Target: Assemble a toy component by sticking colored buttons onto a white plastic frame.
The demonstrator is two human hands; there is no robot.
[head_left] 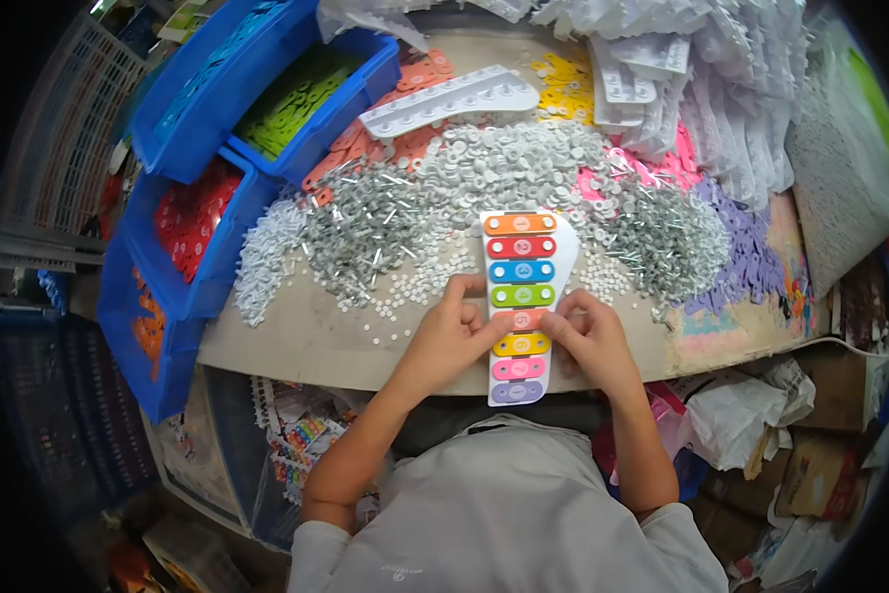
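A toy xylophone (521, 271) with a white base and a column of coloured bars lies at the table's near edge, its lower end jutting toward me. White caps cover the ends of the upper bars; the yellow bar (521, 345) and pink bar (518, 369) show small dark dots at their ends. My left hand (451, 336) grips the xylophone's left side, thumb pressed on the left end of the coral bar (525, 320). From the right, my right hand (592, 341) holds the other side, its thumb on that bar's right end. Both hands' lower fingers are partly hidden.
Beyond the xylophone spread piles of white caps (508, 163), metal pins (360, 232) and more pins (652, 237). Blue bins (217, 287) of coloured bars stand left. White bases (731, 99) are stacked far right, near purple bars (746, 252). One white base (454, 104) lies behind the caps.
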